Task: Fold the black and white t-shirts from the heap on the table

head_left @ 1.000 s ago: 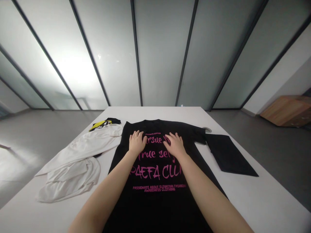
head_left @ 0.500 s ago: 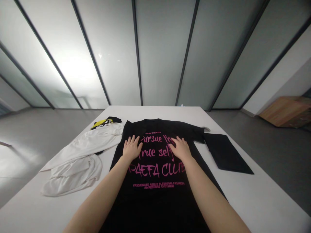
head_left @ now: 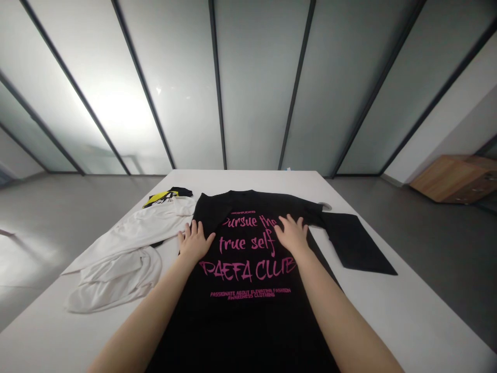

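Observation:
A black T-shirt with pink lettering lies spread out in front of me, its collar toward the far side. My left hand rests flat with spread fingers at the shirt's left edge, near the upper lettering. On the right part of the chest lies my right hand, palm down, fingers apart, beside the words. Neither hand grips the cloth. The right sleeve stretches out sideways; the left sleeve appears folded inward over the shirt, though its outline is hard to make out against the black.
White crumpled garments lie on the left of the white table, with a yellow and black garment behind them. A folded dark cloth lies to the right, near a grey roll. A wooden cabinet stands beyond.
My left hand has slid left from the chest lettering to the shirt's left edge. My right hand has shifted slightly right, uncovering more letters. The view has moved a little.

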`<action>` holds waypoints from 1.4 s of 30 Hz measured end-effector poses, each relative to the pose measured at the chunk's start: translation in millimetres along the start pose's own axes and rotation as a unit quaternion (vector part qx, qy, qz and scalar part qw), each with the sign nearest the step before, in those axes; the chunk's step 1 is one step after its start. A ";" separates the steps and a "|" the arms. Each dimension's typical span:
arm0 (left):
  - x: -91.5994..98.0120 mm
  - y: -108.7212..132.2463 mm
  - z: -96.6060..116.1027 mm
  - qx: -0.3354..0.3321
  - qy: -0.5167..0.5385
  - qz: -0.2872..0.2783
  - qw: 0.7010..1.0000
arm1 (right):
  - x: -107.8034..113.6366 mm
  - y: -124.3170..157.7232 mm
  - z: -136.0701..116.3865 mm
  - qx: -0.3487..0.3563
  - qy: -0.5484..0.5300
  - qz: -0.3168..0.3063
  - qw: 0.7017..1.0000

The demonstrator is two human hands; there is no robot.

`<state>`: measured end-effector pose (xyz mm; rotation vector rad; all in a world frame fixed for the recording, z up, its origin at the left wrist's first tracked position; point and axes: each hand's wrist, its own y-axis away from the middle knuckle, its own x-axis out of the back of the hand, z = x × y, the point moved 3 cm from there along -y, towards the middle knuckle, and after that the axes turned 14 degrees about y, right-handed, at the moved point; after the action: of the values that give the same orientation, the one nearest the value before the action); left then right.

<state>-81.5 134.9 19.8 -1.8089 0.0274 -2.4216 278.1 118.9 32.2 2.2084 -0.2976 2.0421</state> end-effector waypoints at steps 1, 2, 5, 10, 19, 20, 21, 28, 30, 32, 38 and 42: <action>2.5 -2.8 7.9 0.004 0.000 0.001 1.000 | 2.1 6.5 -17.8 0.047 -0.014 -0.011 0.999; 5.1 -6.1 17.9 0.006 0.004 0.003 1.000 | 2.8 14.3 -36.3 0.092 -0.028 -0.025 0.995; 6.3 -14.5 54.5 0.008 0.043 0.021 0.999 | -2.3 39.2 -84.4 0.185 -0.040 -0.047 0.981; -25.4 -4.4 92.0 -0.006 0.081 0.034 0.996 | -22.3 54.0 -99.2 0.179 0.002 -0.061 0.982; -28.1 30.5 56.5 -0.064 0.070 0.015 0.995 | -20.4 17.5 -20.5 0.044 0.052 -0.045 0.997; -24.3 32.7 48.2 -0.053 0.068 0.016 0.996 | -20.4 15.3 -13.1 0.035 0.056 -0.047 0.997; -21.0 34.8 39.4 -0.043 0.064 0.018 0.997 | -20.6 13.7 -6.2 0.028 0.060 -0.048 0.997; -13.3 48.7 -10.1 -0.014 0.020 0.001 1.000 | -20.0 6.8 34.1 -0.025 0.077 -0.039 0.996; -13.8 50.8 -14.7 0.005 0.010 -0.004 1.000 | -19.7 5.5 42.7 -0.040 0.081 -0.035 0.995; -11.5 49.6 -14.8 0.018 0.004 -0.012 1.000 | -19.6 5.6 46.8 -0.045 0.081 -0.029 0.995; 23.0 23.5 12.4 0.078 0.008 -0.109 0.991 | -11.7 15.9 20.9 -0.066 0.052 0.021 0.996; 37.7 13.4 67.6 -0.023 0.090 0.015 0.996 | -9.5 29.4 -27.1 0.082 -0.004 0.031 0.996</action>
<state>-26.2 121.4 74.0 -1.5902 0.1268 -2.5753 244.5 96.8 23.6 2.3294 -0.2090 2.1621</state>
